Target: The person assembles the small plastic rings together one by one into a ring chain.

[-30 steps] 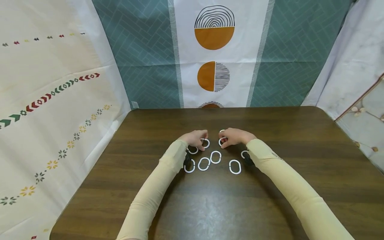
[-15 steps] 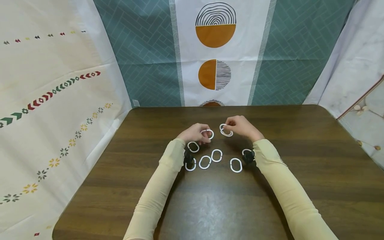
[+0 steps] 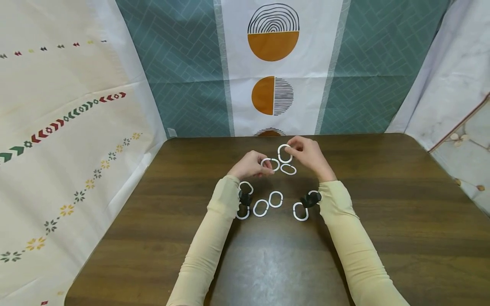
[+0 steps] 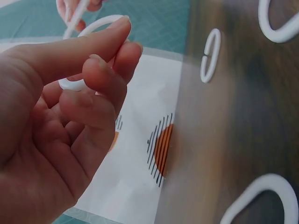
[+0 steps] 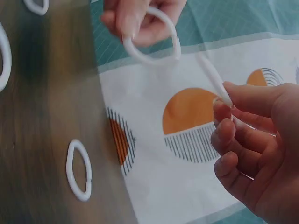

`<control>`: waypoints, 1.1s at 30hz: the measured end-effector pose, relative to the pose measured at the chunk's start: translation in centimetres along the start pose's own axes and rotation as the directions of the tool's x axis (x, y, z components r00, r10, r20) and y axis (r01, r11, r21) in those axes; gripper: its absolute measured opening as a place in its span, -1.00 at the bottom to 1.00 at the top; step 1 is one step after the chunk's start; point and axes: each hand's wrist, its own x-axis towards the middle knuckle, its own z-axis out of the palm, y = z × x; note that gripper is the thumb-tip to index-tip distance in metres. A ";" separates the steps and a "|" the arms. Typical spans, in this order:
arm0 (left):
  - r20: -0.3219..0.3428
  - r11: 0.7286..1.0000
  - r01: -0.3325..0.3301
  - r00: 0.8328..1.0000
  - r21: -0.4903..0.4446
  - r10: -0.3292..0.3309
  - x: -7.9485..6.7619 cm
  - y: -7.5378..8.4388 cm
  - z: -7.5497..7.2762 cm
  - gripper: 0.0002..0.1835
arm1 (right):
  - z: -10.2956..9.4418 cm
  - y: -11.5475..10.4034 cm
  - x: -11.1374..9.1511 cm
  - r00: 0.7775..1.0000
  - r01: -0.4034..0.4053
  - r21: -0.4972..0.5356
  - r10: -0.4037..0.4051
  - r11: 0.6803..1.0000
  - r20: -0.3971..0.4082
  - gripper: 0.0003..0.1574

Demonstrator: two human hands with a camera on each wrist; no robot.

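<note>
In the head view my left hand (image 3: 250, 165) pinches a white oval shower curtain ring (image 3: 278, 165) between thumb and fingers, raised over the far part of the table. My right hand (image 3: 309, 157), slightly farther away, pinches a second ring (image 3: 279, 153) by its edge. The two held rings nearly meet in this view. The right wrist view has the left hand's ring (image 5: 149, 60) face-on, while the right hand's ring (image 5: 215, 78) appears nearly edge-on. A loose ring (image 3: 295, 170) lies below the right hand; its small gap shows in the left wrist view.
Several more rings lie nearer me on the brown wooden table (image 3: 344, 255), including one (image 3: 254, 208) and another (image 3: 300, 220). Black wrist cameras (image 3: 245, 197) partly cover others. A patterned cloth (image 3: 183, 85) hangs behind the far edge, with pale cloths at both sides.
Both hands have lifted their rings and moved farther away from me. The right hand's ring has separated from the one left lying beneath it. The two held rings are closer together.
</note>
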 end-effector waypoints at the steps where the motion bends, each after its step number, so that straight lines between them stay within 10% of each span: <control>1: -0.008 1.000 -0.002 1.000 0.001 0.002 0.0 0.1 0.0 -0.88 | 0.0 -0.2 0.0 1.000 -0.002 0.014 0.002 1.000 -0.012 -0.76; 33: -0.104 0.972 -0.023 0.993 0.232 0.048 -0.5 1.9 0.0 -0.89 | 1.3 -2.2 -1.0 0.992 -0.014 0.030 0.017 0.999 -0.126 -0.84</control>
